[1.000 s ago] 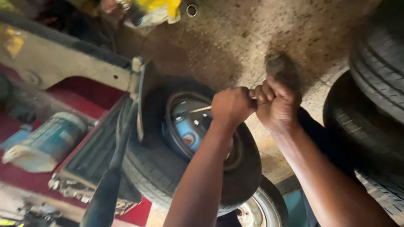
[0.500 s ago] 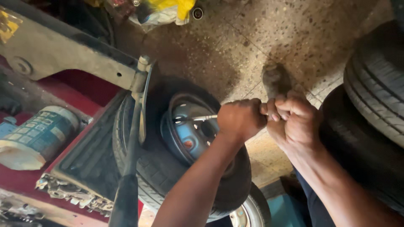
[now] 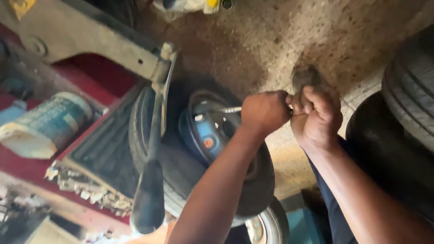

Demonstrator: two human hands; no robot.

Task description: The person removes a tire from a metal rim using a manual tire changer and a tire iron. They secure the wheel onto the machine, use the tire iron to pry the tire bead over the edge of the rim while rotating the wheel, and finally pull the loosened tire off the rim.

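Observation:
A black tyre (image 3: 181, 171) on a blue-grey steel rim (image 3: 205, 131) lies in the middle of the view. A thin metal rod (image 3: 230, 109) runs from the rim's edge into my fists. My left hand (image 3: 264, 110) is closed round the rod just right of the rim. Touching it further along the same rod is my right hand (image 3: 316, 117), also clenched. The rod's far end is hidden inside my hands. Both forearms come in from the lower right.
A beige machine arm (image 3: 90, 40) reaches to the tyre's left edge, and a black-handled bar (image 3: 149, 194) hangs down from it. A pale plastic container (image 3: 49, 122) lies on a red surface at left. Stacked tyres (image 3: 407, 113) stand at right, another wheel (image 3: 266, 226) below.
Both fists, still on the rod, have shifted a little right and down relative to the wheel. The camera has drifted, so the wheel and machine arm sit further right in view.

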